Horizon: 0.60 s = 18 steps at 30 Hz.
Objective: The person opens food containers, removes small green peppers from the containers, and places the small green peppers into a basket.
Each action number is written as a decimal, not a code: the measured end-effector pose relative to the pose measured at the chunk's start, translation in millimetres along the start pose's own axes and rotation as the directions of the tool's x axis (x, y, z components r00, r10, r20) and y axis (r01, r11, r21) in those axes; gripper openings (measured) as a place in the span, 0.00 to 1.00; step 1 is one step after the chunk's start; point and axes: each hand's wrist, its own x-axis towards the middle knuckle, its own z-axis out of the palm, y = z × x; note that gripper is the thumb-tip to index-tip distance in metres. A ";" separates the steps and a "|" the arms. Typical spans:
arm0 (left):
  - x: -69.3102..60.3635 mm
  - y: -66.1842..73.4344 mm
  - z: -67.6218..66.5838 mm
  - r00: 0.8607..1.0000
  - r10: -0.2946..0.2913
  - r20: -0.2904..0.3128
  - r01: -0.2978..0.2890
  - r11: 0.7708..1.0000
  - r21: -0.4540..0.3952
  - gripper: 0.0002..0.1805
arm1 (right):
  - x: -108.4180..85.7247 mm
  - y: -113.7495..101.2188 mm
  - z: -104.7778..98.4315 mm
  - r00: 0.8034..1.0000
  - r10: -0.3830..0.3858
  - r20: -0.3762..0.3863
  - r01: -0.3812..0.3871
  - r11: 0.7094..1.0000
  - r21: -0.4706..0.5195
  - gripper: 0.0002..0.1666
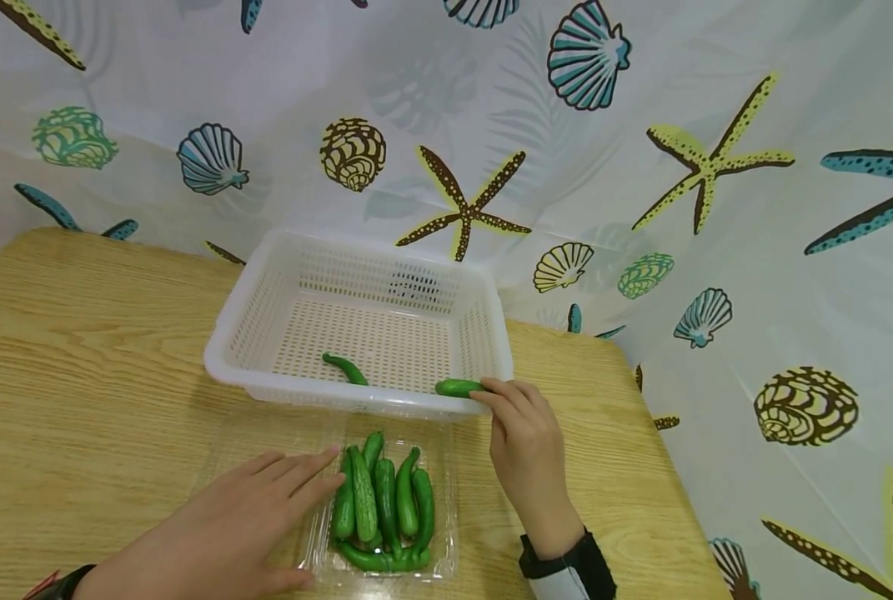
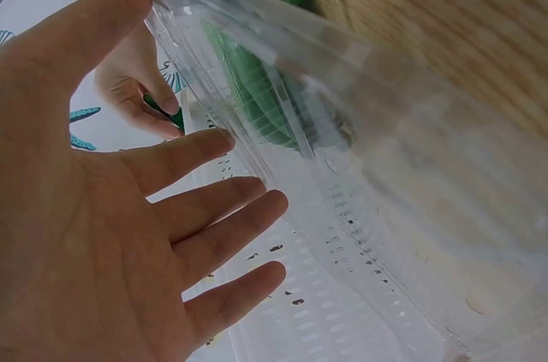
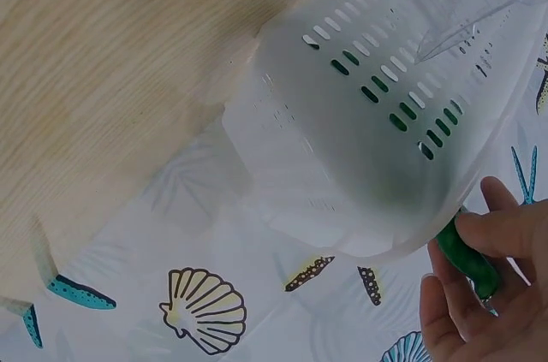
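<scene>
My right hand pinches a green chili pepper between thumb and fingers at the near right rim of the white plastic basket. The right wrist view shows that pepper's end against the thumb. Another green chili pepper lies inside the basket, partly hidden by its near wall. Several green chili peppers lie in a clear plastic box in front of the basket. My left hand is spread at the box's left side, fingertips at its edge, holding nothing.
The box's clear lid lies folded out to the left, under the basket's near side. A wooden table carries everything. Behind and to the right hangs a white cloth with shells and starfish.
</scene>
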 end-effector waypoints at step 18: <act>1.1 -0.3 -0.1 1.000 -0.007 0.016 0.008 1.000 -0.025 0.50 | -1.0 -0.7 0.1 1.000 -0.015 -0.005 0.015 1.000 -0.014 0.17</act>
